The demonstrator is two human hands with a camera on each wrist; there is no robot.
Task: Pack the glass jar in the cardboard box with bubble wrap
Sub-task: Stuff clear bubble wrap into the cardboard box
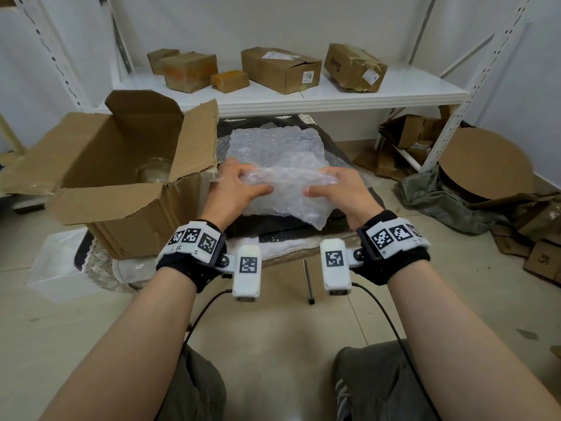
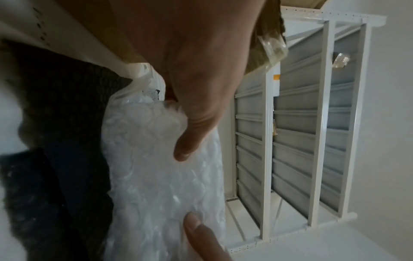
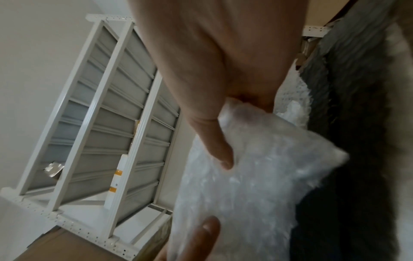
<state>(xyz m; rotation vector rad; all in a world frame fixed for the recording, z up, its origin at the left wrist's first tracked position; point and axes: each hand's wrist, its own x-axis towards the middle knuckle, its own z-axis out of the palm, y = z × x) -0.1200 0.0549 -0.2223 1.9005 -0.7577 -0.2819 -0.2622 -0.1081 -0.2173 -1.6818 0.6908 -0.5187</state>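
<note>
An open cardboard box [image 1: 121,189] stands on the floor at the left, flaps up. The clear glass jar [image 1: 153,171] sits inside it, partly hidden by a flap. Both hands hold up a sheet of bubble wrap [image 1: 288,192] just right of the box. My left hand [image 1: 239,185] pinches its left edge, thumb on top; the thumb [image 2: 190,139] presses the bubble wrap [image 2: 156,176] in the left wrist view. My right hand [image 1: 331,186] pinches the right edge, thumb [image 3: 216,148] on the bubble wrap [image 3: 245,185].
More bubble wrap [image 1: 273,141] lies on a dark mat [image 1: 288,232] beyond my hands. A white shelf [image 1: 303,98] carries several cardboard boxes. Flattened cardboard and a round cardboard disc [image 1: 485,162] clutter the right. A metal rod [image 1: 308,281] lies on the floor tiles.
</note>
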